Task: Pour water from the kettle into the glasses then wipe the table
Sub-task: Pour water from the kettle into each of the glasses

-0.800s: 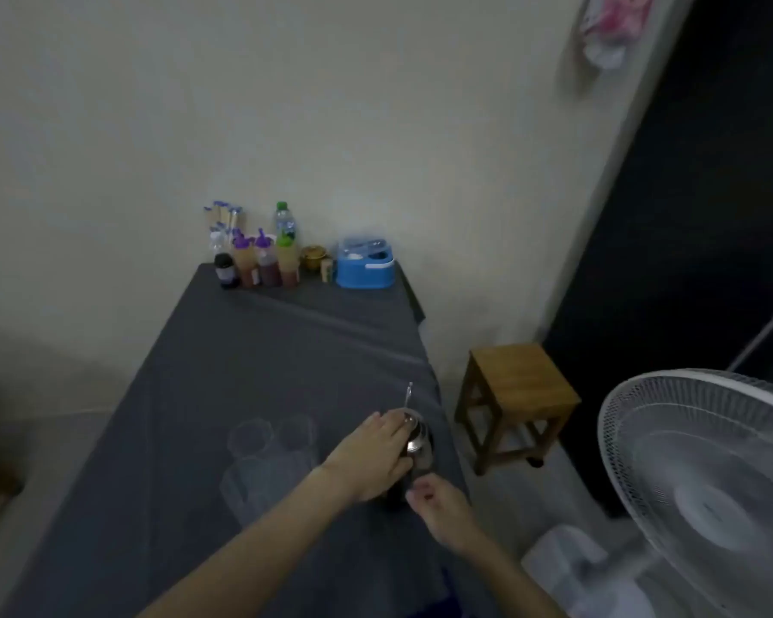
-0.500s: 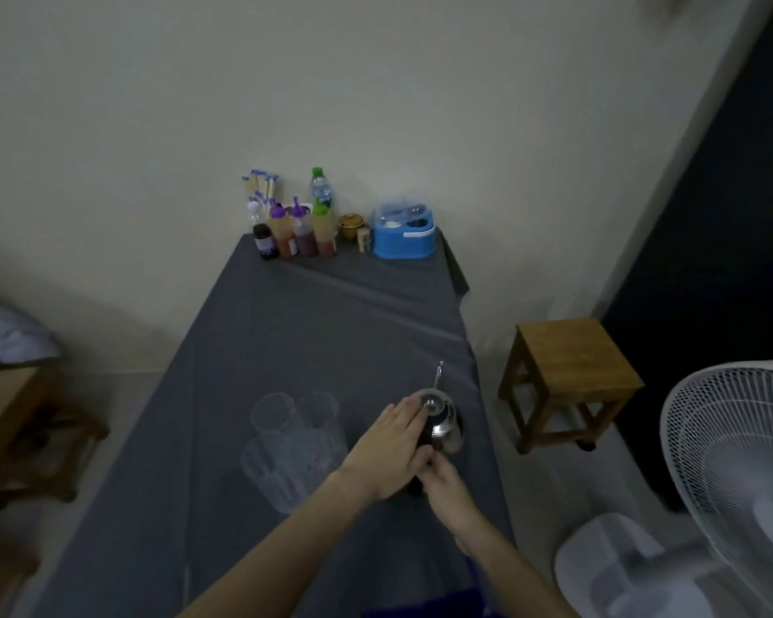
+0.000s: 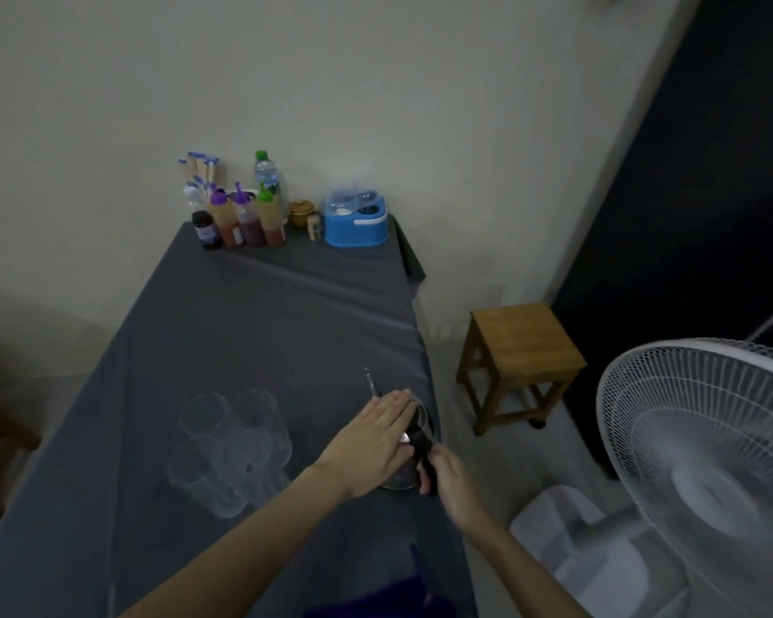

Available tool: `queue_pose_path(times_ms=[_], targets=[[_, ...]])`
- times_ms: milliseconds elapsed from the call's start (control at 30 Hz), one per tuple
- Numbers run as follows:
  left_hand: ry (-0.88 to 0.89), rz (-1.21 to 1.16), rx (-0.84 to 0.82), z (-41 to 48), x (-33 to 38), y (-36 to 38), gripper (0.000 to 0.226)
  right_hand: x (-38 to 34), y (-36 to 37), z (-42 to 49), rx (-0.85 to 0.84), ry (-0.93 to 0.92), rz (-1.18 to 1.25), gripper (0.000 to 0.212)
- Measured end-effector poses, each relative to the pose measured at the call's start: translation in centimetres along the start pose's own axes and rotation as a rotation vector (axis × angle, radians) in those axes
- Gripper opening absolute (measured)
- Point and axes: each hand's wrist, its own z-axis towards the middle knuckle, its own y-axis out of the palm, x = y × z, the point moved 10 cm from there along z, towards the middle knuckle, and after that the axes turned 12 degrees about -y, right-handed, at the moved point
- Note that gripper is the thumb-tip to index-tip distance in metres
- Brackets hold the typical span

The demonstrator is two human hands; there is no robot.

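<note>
left hand (image 3: 371, 443) flat on kettle (image 3: 399, 480), fingers straight | right hand (image 3: 454, 477) wrapped round its handle (image 3: 420, 441) | glasses (image 3: 228, 443) left of kettle

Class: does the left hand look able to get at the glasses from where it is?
Probably yes. The left hand lies flat on the kettle, gripping nothing, and only bare tablecloth separates it from the glasses beside it.

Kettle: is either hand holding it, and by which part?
Right hand grips the kettle by its black handle. Left hand lies flat on top of it, fingers straight, not gripping.
</note>
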Motion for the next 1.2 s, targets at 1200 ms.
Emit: queue_pose_path(times_ms=[1200], targets=[[-0.234, -0.163, 0.168, -13.0, -3.4, -8.1, 0.071, -13.3, 3.2, -6.6, 0.177, -0.413, -0.119, 0.029]])
